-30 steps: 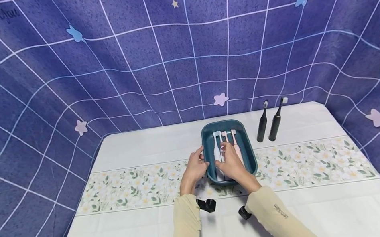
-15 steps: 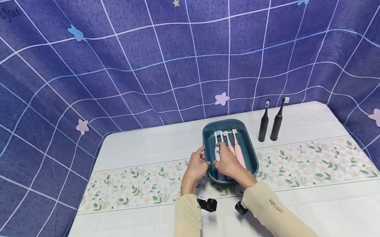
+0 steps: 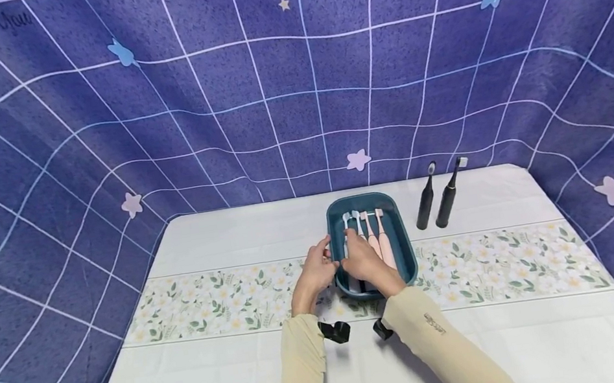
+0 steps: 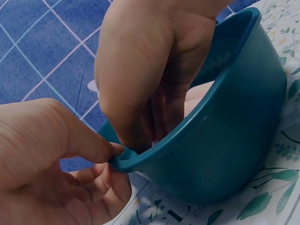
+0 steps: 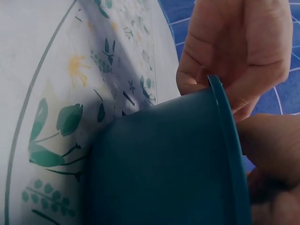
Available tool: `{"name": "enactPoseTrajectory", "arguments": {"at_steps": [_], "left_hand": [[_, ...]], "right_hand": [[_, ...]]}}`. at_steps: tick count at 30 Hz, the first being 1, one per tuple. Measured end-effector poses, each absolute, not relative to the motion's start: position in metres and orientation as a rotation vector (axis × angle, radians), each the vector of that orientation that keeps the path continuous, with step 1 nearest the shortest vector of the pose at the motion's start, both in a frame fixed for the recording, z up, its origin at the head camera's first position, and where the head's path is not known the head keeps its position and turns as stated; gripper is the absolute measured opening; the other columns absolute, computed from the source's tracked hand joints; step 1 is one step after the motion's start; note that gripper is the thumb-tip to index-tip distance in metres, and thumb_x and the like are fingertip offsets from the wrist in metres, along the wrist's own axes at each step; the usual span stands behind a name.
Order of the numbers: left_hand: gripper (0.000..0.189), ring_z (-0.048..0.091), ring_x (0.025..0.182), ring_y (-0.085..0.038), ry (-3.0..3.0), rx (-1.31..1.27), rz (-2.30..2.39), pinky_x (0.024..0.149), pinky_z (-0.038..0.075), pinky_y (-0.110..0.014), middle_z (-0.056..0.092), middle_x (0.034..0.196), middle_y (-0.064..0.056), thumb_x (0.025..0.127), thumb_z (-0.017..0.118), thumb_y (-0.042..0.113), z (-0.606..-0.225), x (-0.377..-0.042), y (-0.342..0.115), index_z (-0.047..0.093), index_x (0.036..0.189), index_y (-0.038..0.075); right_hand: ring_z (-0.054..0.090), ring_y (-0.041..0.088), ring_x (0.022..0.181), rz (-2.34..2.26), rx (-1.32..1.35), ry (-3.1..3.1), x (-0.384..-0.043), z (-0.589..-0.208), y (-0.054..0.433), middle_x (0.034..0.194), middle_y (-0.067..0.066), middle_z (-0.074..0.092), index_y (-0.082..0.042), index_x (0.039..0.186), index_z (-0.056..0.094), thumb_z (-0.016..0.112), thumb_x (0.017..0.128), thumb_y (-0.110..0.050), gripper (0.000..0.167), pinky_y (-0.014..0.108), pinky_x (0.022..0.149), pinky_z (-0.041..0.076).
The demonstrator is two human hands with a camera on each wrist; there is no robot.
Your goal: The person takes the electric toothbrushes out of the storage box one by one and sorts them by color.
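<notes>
A dark teal plastic basket (image 3: 406,256) stands on the table. Inside, side by side, lie two white electric toothbrushes, the outer one (image 3: 346,218) at the left wall, and two pink electric toothbrushes (image 3: 387,252) on the right. My left hand (image 3: 316,271) pinches the basket's left rim between thumb and fingers, plainly so in the left wrist view. My right hand (image 3: 365,262) reaches down into the basket, its fingers curled around the leftmost white toothbrush; the hand hides much of both white handles. In the right wrist view the basket wall (image 5: 164,164) covers the right hand's fingertips.
Two black electric toothbrushes (image 3: 425,206) stand upright on the table right of the basket. A white tablecloth (image 3: 221,374) with a floral band covers the table. Behind and at both sides hangs a purple-blue gridded curtain (image 3: 290,115).
My right hand has moved left inside the basket. The leftmost white toothbrush has shifted to the left wall, and more of the pink handles shows. My left hand stays at the rim.
</notes>
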State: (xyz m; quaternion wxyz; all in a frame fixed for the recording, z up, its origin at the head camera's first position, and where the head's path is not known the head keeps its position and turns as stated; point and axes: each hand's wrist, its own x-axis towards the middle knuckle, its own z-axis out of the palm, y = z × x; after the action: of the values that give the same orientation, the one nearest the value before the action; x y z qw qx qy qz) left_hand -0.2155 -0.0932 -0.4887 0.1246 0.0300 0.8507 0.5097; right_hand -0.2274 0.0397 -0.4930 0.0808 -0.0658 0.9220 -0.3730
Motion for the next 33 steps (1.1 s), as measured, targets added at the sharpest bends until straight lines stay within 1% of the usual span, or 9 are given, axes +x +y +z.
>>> {"name": "enactPoseTrajectory", "arguments": {"at_steps": [4,9,13,16,19,22,26,30,33], "left_hand": [[0.066,0.034,0.063,-0.013,2.487,0.091,1.481,0.058,0.032,-0.026,0.038,0.098,-0.009,0.090,0.051,-0.003,-0.490,-0.216,-0.093,0.028,0.151,0.007],[0.069,0.039,0.061,-0.012,2.504,0.100,1.475,0.056,0.035,-0.025,0.041,0.101,-0.013,0.087,0.052,-0.005,-0.492,-0.217,-0.093,0.029,0.150,0.005],[0.069,0.041,0.060,-0.011,2.510,0.105,1.479,0.053,0.036,-0.024,0.041,0.101,-0.013,0.086,0.053,-0.006,-0.493,-0.217,-0.092,0.030,0.150,0.003],[0.068,0.041,0.062,-0.012,2.518,0.099,1.474,0.054,0.037,-0.024,0.040,0.101,-0.012,0.087,0.053,-0.006,-0.492,-0.216,-0.092,0.030,0.150,0.004],[0.067,0.041,0.064,-0.013,2.509,0.096,1.488,0.053,0.036,-0.025,0.039,0.101,-0.012,0.088,0.053,-0.006,-0.490,-0.215,-0.092,0.029,0.150,0.005],[0.067,0.040,0.064,-0.014,2.504,0.112,1.486,0.052,0.036,-0.026,0.039,0.101,-0.013,0.089,0.052,-0.005,-0.489,-0.215,-0.092,0.028,0.150,0.004],[0.067,0.039,0.064,-0.013,2.516,0.111,1.474,0.053,0.035,-0.025,0.040,0.100,-0.013,0.088,0.053,-0.005,-0.488,-0.216,-0.092,0.029,0.150,0.003],[0.067,0.038,0.065,-0.013,2.512,0.107,1.487,0.055,0.034,-0.025,0.038,0.099,-0.011,0.088,0.053,-0.006,-0.489,-0.216,-0.092,0.029,0.150,0.003],[0.067,0.038,0.065,-0.014,2.515,0.121,1.484,0.056,0.033,-0.026,0.038,0.098,-0.011,0.088,0.052,-0.007,-0.490,-0.216,-0.093,0.029,0.150,0.003]], "right_hand": [[0.060,0.032,0.101,-1.017,-0.211,2.767,-0.230,-0.491,0.035,0.128,0.028,0.053,0.005,0.147,0.024,0.059,0.085,0.000,0.072,0.039,0.074,0.049],[0.062,0.035,0.103,-0.888,-0.210,2.801,-0.234,-0.491,0.033,0.123,0.030,0.055,0.009,0.146,0.023,0.063,0.087,-0.007,0.073,0.041,0.080,0.051],[0.064,0.035,0.095,-0.929,-0.167,2.774,-0.237,-0.494,0.036,0.116,0.029,0.060,0.009,0.145,0.025,0.064,0.086,-0.008,0.073,0.041,0.073,0.052],[0.064,0.036,0.094,-1.020,-0.139,2.750,-0.239,-0.496,0.039,0.117,0.028,0.060,0.007,0.144,0.029,0.064,0.085,-0.008,0.070,0.040,0.069,0.051],[0.062,0.035,0.103,-1.090,-0.128,2.755,-0.240,-0.496,0.044,0.123,0.026,0.058,0.005,0.143,0.034,0.064,0.087,-0.010,0.065,0.040,0.073,0.050],[0.062,0.034,0.101,-1.159,-0.124,2.763,-0.239,-0.497,0.047,0.118,0.023,0.060,0.004,0.139,0.039,0.064,0.088,-0.011,0.059,0.041,0.075,0.051],[0.064,0.028,0.088,-1.225,-0.136,2.777,-0.238,-0.496,0.050,0.106,0.019,0.064,0.004,0.134,0.045,0.065,0.087,-0.010,0.053,0.038,0.071,0.052],[0.063,0.024,0.082,-1.211,-0.152,2.788,-0.237,-0.496,0.050,0.101,0.016,0.065,0.002,0.132,0.047,0.068,0.085,-0.010,0.053,0.035,0.069,0.052],[0.064,0.024,0.085,-1.173,-0.169,2.779,-0.235,-0.496,0.049,0.103,0.016,0.065,0.000,0.135,0.046,0.069,0.085,-0.011,0.056,0.036,0.071,0.052]]}}
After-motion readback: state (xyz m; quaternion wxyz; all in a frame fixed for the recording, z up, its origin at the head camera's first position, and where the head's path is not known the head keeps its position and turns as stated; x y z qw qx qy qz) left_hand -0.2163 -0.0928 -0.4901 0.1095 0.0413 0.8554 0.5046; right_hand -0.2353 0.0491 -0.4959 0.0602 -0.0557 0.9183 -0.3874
